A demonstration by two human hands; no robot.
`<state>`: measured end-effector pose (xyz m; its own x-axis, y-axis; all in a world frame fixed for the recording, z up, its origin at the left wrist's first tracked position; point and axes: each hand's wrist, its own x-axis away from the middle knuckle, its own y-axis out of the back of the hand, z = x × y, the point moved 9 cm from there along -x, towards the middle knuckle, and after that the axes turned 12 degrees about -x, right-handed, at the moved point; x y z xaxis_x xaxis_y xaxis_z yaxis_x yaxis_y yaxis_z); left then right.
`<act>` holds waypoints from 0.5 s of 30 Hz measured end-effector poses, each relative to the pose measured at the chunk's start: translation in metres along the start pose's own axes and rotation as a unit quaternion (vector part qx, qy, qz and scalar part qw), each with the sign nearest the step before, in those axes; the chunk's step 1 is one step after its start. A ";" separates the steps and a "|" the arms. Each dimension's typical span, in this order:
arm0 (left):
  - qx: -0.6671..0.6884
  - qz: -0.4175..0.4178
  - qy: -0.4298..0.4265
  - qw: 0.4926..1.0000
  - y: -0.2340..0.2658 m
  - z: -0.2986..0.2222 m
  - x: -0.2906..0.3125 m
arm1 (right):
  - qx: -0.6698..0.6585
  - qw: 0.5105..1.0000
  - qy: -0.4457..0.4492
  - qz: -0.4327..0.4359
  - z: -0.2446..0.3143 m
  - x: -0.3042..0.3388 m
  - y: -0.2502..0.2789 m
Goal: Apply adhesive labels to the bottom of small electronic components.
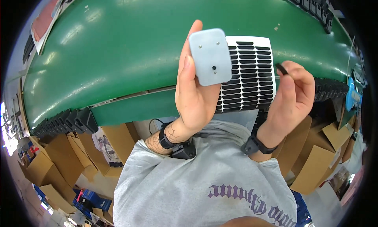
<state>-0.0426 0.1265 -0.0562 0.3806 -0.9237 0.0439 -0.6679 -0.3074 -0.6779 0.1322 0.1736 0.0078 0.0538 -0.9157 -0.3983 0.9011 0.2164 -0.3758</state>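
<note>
My left hand (193,97) holds up a small light-grey rounded plastic plate (210,56) with two tiny screws and a dark hole, gripped between thumb and fingers. My right hand (292,97) pinches a small black strip (281,68) between thumb and forefinger, just right of the plate. Between and behind both hands lies a white sheet (251,75) covered with rows of black strips, resting at the near edge of the green conveyor belt (130,49). Both wrists wear dark bands.
Black parts line the belt's near edge at the left (75,120) and right (334,89), and more sit at the far top right (311,2). Cardboard boxes (315,152) stand on the floor on both sides. A blue tool (351,95) is at the right.
</note>
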 end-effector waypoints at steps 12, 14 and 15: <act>-0.123 0.039 -0.012 0.992 -0.017 -0.011 0.005 | 0.083 0.975 -0.065 0.195 -0.021 0.019 -0.055; -0.128 0.067 -0.022 0.989 -0.023 -0.017 0.007 | 0.069 0.973 -0.050 0.213 -0.020 0.018 -0.056; -0.127 0.071 -0.012 0.989 -0.024 -0.018 0.007 | 0.068 0.973 -0.052 0.213 -0.021 0.018 -0.055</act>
<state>-0.0356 0.1235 -0.0268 0.2848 -0.9568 -0.0588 -0.8537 -0.2252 -0.4695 0.0740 0.1525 0.0038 0.4725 -0.7836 -0.4034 0.8356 0.5438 -0.0776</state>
